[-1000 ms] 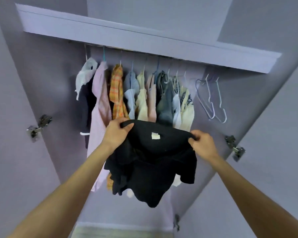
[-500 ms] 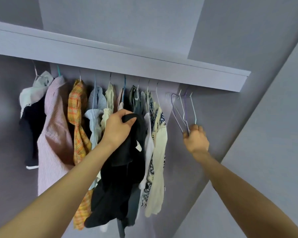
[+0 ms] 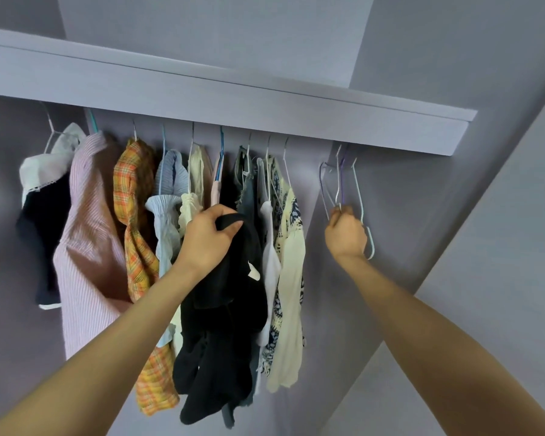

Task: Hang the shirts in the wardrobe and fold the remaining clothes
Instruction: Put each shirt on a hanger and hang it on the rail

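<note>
Lilac-grey wardrobe interior (image 3: 390, 196) seen from below, with a pale front board (image 3: 233, 99) running across the top and hiding the rail from which the garments hang. Hung clothes, left to right: a black-and-white garment (image 3: 43, 215) on a white hanger; a pink striped shirt (image 3: 88, 262); an orange plaid shirt (image 3: 136, 228); a pale blue top (image 3: 166, 212); a cream top (image 3: 195, 184); darker pieces behind the raised arm; a white top (image 3: 270, 247); and a cream patterned shirt (image 3: 291, 278) at the right end of the row.

Left hand (image 3: 206, 240) — fingers curled round a bunched fold at the top of the black shirt (image 3: 224, 325), which it holds up in front of the middle of the row. The shirt hangs down loose from the grip, off any hanger, with a small white label (image 3: 254, 273) showing on its inner side.

Right hand (image 3: 345, 234) — closed into a fist round the lower part of the empty wire hangers (image 3: 340, 184), a small cluster of white and purple ones hanging to the right of the clothes and apart from them. One white hanger's loop (image 3: 370, 243) juts out just beside the wrist. How many hangers the fist encloses cannot be told.

Both forearms reach upward from the lower corners, the hands well apart.
</note>
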A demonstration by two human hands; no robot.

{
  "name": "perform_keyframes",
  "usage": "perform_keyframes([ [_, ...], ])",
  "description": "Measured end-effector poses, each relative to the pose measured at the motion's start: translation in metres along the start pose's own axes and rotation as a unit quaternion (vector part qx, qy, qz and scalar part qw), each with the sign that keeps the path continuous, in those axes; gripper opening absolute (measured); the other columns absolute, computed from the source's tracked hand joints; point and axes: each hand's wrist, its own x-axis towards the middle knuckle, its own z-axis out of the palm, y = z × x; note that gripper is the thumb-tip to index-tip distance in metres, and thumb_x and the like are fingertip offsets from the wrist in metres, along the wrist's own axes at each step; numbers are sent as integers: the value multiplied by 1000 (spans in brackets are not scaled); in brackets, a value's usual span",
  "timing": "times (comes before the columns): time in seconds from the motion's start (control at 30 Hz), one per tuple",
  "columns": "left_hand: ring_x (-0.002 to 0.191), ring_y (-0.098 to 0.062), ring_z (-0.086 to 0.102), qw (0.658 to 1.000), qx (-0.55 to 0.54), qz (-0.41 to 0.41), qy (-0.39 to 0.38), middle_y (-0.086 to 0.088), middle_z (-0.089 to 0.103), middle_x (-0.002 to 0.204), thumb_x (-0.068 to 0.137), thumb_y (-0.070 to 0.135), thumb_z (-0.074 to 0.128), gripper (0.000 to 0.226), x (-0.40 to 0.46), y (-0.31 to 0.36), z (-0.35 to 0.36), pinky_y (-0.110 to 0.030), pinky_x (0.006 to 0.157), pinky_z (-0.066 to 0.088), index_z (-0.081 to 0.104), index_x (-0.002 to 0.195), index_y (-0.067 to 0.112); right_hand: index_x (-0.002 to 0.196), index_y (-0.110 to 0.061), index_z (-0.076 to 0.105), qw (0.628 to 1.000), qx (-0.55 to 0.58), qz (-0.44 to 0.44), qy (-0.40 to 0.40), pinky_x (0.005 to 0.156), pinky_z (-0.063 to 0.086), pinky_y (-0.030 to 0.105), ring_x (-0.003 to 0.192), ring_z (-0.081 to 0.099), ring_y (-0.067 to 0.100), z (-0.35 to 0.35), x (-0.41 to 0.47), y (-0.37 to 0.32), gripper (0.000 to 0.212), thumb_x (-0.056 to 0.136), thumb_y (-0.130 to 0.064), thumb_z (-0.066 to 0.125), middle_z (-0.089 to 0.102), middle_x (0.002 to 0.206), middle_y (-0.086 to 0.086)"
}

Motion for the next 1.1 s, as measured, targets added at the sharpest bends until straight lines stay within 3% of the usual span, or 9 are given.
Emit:
perform_keyframes([
  [0.13,85,-14,58,1000,-17,-5,-14,3,62,85,88,7,60,8,-12,2,-2,-21,81,42,62,89,15,110,-3,55,999,40,-19,-1,64,31,33,91,60,39,-8,-25,3,27,98,-12,32,66,96,20],
  [0.3,88,-16,58,999,-25,-14,-29,-1,64,88,88,5,59,7,-41,-7,-4,-27,86,45,64,92,9,106,-4,57,997,78,-22,11,62,38,35,72,60,36,-12,-101,36,28,99,-16,33,64,78,15],
  [0.43,86,-16,58,997,-34,-42,-53,2,63,86,89,6,59,8,-67,-21,-1,-26,84,44,63,88,13,99,-15,56,981,190,-25,10,55,38,28,55,49,12,-13,-174,60,13,95,-16,44,52,62,-8],
  [0.53,85,-15,57,996,-32,-54,-70,2,62,85,89,5,58,11,-82,-26,1,-22,81,43,62,87,15,106,-30,48,897,392,143,-146,64,46,20,60,56,5,-15,-173,56,28,90,-9,56,60,63,-9],
  [0.6,86,-14,57,995,-23,-53,-80,1,62,86,89,5,58,11,-89,-28,0,-20,79,42,61,87,15,92,-25,56,839,442,228,-218,55,44,20,51,47,13,-15,-165,49,14,89,-12,59,49,52,-7],
  [0.67,88,-15,57,994,-15,-53,-93,0,63,89,89,5,58,10,-96,-29,-3,-22,82,43,61,88,15,64,-19,48,883,375,209,-189,45,34,18,47,33,11,-13,-173,43,28,90,-21,60,35,45,-11],
  [0.77,90,-16,58,994,0,-47,-103,0,63,90,89,6,58,9,-103,-35,-10,-24,86,44,61,90,14,56,-17,30,926,326,170,-83,50,29,25,50,29,11,-10,-202,46,44,90,-24,57,28,50,-4],
  [0.97,85,-11,56,994,4,-31,-104,3,62,87,89,6,58,9,-108,-39,-20,1,68,37,62,90,15,92,-10,51,925,361,64,-103,55,47,14,54,50,4,-23,-211,35,4,92,-10,55,48,69,3],
  [1.1,89,-13,57,993,14,-29,-111,2,63,91,89,9,58,8,-111,-40,-20,-12,79,40,63,94,13,64,-14,47,917,383,107,2,44,29,13,40,31,2,-23,-216,23,30,93,-13,52,31,48,-12],
])
